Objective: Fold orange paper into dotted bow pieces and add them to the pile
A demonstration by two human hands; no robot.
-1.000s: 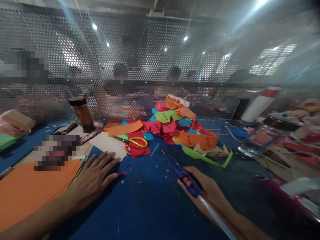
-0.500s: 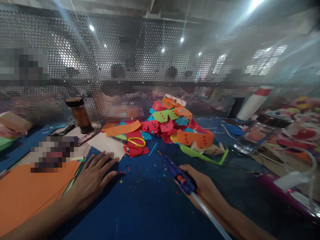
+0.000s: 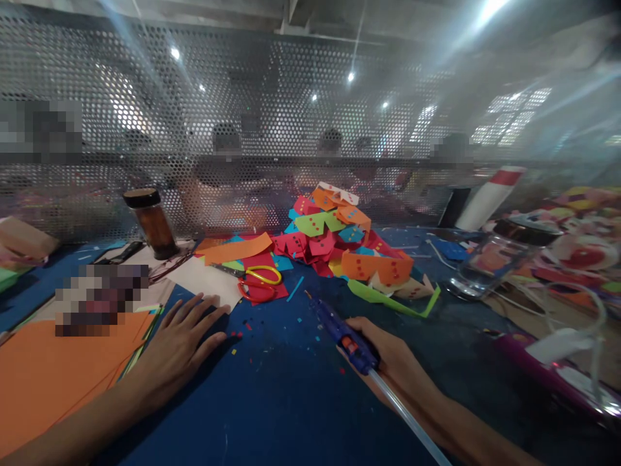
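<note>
Fingers of the right hand (image 3: 388, 353) are gripping a blue plastic glue gun (image 3: 332, 322) over the dark-blue tabletop (image 3: 272, 404); the left hand (image 3: 177, 346) is lying with fingers spread beside orange paper sheets (image 3: 53, 382).

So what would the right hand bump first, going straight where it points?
The glue gun in the right hand would probably meet the thin blue strip first, though it might pass above; depth is unclear.

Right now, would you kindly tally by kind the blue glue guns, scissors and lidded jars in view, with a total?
Blue glue gun, in the right hand: 1
Scissors, counted as a pair: 1
Lidded jars, one brown jar and one clear jar: 2
Total: 4
</note>
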